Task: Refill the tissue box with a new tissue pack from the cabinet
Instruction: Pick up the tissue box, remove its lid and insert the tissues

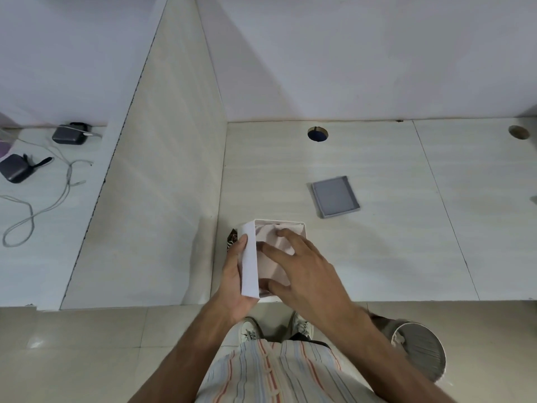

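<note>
A white open-topped tissue box (250, 257) stands at the front edge of the desk (377, 242). A pale pink tissue pack (274, 238) lies inside it. My left hand (235, 274) grips the box's left wall from outside. Over the pack, my right hand (302, 269) lies with fingers spread, pressing on it inside the box. A grey flat lid (334, 196) lies on the desk behind and to the right of the box.
A partition panel (162, 170) rises left of the desk. Two dark adapters (69, 134) and cables lie on the neighbouring desk. A cable hole (317, 134) sits near the wall. A grey bin (418, 349) stands on the floor, lower right.
</note>
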